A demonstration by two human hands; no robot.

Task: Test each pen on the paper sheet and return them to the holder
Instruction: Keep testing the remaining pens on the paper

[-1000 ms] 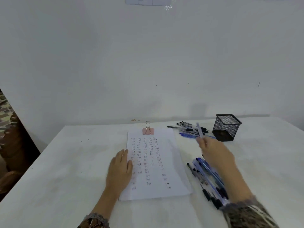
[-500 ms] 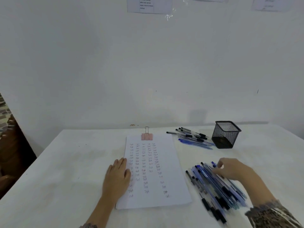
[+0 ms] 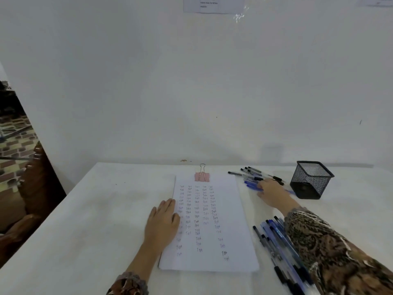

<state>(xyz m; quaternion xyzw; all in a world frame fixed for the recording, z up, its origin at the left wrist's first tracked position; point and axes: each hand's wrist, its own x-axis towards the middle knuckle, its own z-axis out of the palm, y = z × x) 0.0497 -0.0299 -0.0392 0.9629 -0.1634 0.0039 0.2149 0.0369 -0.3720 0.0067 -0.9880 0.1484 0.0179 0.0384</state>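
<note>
A white wall [image 3: 191, 81] backs a white table [image 3: 85, 231], whose far edge meets the wall and whose left edge runs slantwise toward the viewer. A broad stretch of tabletop lies between that edge and the paper [image 3: 229, 258]. The paper sits mid-table, covered in rows of small written marks. A patterned sleeve [image 3: 329, 252] crosses the near pens [image 3: 274, 237], a heap of blue and black ones lying just right of the paper, with a narrow strip of table between them. The holder [image 3: 311, 180], a black mesh cup, stands upright near the far edge. Its open mouth shows only mesh walls and a dark base. The far pens [image 3: 249, 173] lie between it and the paper's top corner. The left hand [image 3: 162, 224] rests flat, fingers straight, on the paper's left edge. The right hand [image 3: 271, 192] reaches onto the far pens; whether it pinches one cannot be told. A pink clip [image 3: 202, 176] grips the paper's top edge.
</note>
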